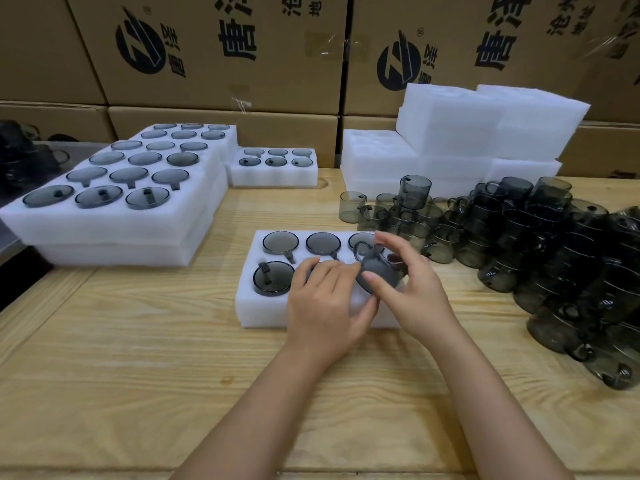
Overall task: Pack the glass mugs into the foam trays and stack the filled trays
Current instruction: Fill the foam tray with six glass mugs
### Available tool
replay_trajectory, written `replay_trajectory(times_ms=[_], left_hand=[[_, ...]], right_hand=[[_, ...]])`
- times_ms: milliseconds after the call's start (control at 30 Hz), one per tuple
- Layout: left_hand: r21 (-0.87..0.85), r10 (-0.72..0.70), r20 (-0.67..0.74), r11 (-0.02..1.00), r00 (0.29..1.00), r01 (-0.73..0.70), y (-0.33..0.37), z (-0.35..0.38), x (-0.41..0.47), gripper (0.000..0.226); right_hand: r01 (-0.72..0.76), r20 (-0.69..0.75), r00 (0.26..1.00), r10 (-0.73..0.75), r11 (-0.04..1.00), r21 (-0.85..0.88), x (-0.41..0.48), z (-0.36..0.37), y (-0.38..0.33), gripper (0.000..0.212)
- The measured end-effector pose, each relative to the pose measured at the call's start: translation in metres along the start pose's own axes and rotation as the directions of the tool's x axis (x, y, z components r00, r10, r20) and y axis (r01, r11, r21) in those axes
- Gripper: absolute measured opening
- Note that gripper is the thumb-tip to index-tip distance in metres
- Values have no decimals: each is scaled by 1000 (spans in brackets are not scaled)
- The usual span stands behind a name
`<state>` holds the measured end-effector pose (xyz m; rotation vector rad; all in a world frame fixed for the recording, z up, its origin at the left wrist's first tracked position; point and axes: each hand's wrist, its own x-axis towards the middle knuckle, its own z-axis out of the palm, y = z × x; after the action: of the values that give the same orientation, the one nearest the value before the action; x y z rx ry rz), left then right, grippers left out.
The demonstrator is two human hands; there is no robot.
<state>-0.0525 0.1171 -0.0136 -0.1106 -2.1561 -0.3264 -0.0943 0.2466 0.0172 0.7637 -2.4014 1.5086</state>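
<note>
A white foam tray [263,310] lies on the wooden table in front of me. Smoky glass mugs fill its back row and front-left pocket [272,277]. My right hand [412,285] holds a tilted smoky mug [375,271] over the tray's front-right pocket, fingers and thumb curled round it. My left hand [327,299] rests over the front-middle pocket, its fingertips touching that mug; whatever is in that pocket is hidden. Loose mugs [519,230] lie heaped at the right.
Filled trays are stacked at the left [114,216], with one more filled tray [273,174] behind. Empty foam trays [467,140] are piled at the back right. Cardboard boxes [214,46] wall off the table's far side.
</note>
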Motion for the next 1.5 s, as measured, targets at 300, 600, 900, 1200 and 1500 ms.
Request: replay_trajectory(times_ms=[300,600,900,1200,1500], left_hand=[[-25,-67,128,997,990,71,2,-5,-1,37],[-127,-334,178,925,926,358,13,-15,20,44],[155,-414,375,910,830,384,16,17,81,42],[435,-456,652,879,605,194,11,30,73,48],[413,-347,460,899,817,149,2,1,61,48]], right_hand=[[0,-29,1000,-9,950,-312,6,11,2,55],[-162,2,987,163,981,109,9,-2,-3,16],[-410,27,870,492,753,-514,72,6,10,56],[-288,80,861,502,612,-736,66,26,20,57],[-433,-94,899,429,831,-348,53,24,25,53]])
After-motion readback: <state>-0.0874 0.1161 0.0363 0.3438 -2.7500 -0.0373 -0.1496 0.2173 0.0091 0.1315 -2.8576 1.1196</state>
